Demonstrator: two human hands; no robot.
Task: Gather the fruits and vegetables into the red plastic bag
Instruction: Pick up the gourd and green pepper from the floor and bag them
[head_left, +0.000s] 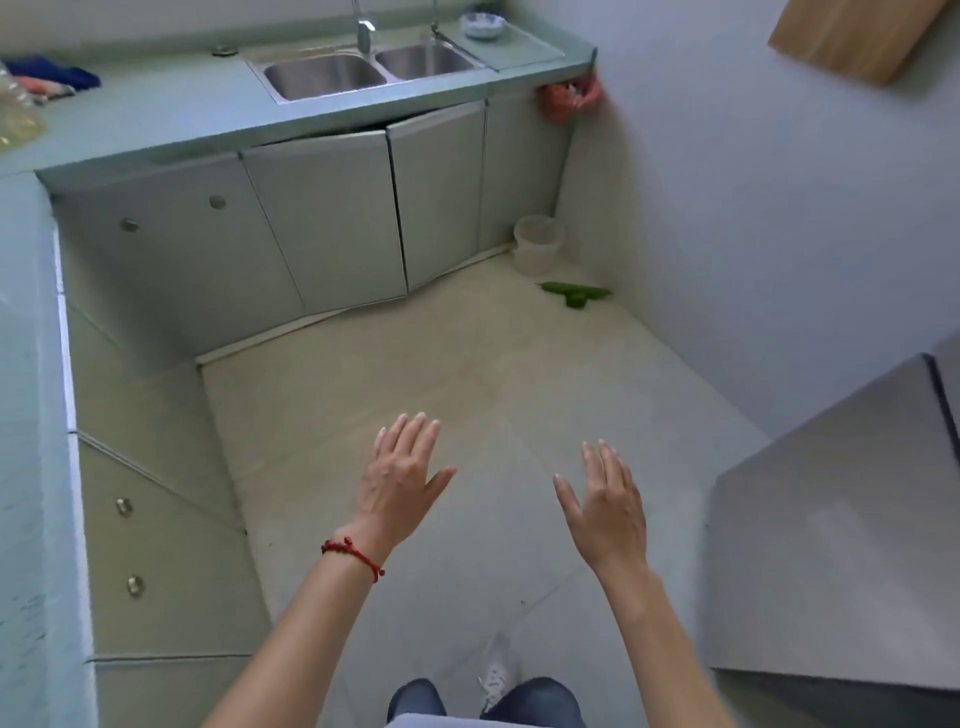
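Observation:
A red plastic bag (569, 98) hangs at the right end of the counter, under its edge near the wall. Green vegetables (575, 294), long peppers by their shape, lie on the floor in the far right corner beside the wall. My left hand (402, 480), with a red string bracelet on the wrist, is held out over the floor with straight fingers and holds nothing. My right hand (605, 506) is stretched out beside it, fingers straight and empty. Both hands are well short of the vegetables and the bag.
A double steel sink (363, 73) sits in the counter, with a patterned bowl (483, 25) to its right. A pale plastic bucket (537, 244) stands on the floor by the cabinets. A grey appliance (831, 519) juts in at the right. Cabinet doors line the left and back.

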